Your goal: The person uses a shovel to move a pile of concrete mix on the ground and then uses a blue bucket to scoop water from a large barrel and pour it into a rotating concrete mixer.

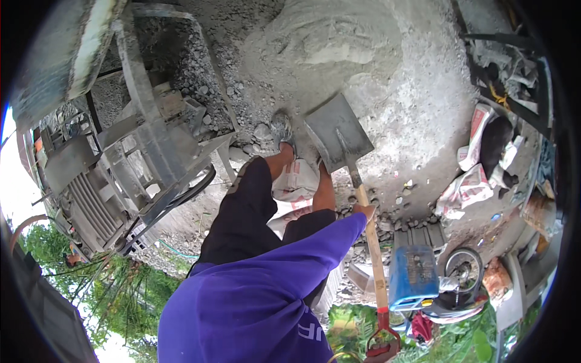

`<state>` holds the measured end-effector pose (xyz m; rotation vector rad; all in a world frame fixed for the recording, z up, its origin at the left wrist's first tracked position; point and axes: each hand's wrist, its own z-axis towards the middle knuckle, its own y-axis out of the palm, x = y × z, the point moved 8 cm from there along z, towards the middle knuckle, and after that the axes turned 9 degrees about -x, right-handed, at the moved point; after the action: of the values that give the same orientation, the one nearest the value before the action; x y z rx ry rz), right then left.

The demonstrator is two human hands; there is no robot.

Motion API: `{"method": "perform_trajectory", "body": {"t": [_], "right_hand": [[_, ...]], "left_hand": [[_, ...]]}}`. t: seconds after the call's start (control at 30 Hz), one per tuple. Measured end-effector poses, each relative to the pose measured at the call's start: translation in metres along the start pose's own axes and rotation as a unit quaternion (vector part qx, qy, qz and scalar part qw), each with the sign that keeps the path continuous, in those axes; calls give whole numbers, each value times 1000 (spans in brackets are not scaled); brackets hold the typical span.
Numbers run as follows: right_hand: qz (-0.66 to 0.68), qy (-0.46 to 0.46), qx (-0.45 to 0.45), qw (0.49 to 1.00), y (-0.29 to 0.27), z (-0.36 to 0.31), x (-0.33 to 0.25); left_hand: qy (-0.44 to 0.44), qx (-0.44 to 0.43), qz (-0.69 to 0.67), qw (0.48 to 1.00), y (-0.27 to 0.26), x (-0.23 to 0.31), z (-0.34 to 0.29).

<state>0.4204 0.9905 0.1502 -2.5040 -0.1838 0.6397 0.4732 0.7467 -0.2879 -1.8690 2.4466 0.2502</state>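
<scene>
Wooden shovel shaft (376,260) within fingers (365,210)

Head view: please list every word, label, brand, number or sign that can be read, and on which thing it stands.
I copy no wording; print shows here:
Purple shirt: large white letters, only partly visible.
White sack between the legs: red print, too blurred to read.
White sacks at right: red print, too blurred.
Shovel: no lettering visible.

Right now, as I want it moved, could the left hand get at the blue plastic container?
Probably not: the left hand grips the long wooden shovel handle, and the blue plastic container sits apart beyond it.
</scene>
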Motion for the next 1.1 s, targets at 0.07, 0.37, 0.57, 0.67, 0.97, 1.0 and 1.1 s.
{"method": "perform_trajectory", "body": {"t": [0.07,0.37,0.57,0.67,0.97,1.0,1.1], "right_hand": [[4,11,-5,1000,-2,24,12],[59,69,56,994,34,44,86],[64,75,69,993,19,44,120],[60,74,75,993,6,38,121],[-42,29,-35,998,129,48,128],[58,63,-14,996,153,65,158],[-194,-218,-35,956,195,85,155]], "left_hand": [[8,25,7,1000,-3,-5,16],[39,-1,-6,999,-49,35,51],[68,78,71,992,-72,39,51],[56,43,73,995,-61,16,55],[166,28,66,983,-111,136,89],[130,-6,49,990,-150,184,116],[131,19,66,989,-138,227,114]]}}
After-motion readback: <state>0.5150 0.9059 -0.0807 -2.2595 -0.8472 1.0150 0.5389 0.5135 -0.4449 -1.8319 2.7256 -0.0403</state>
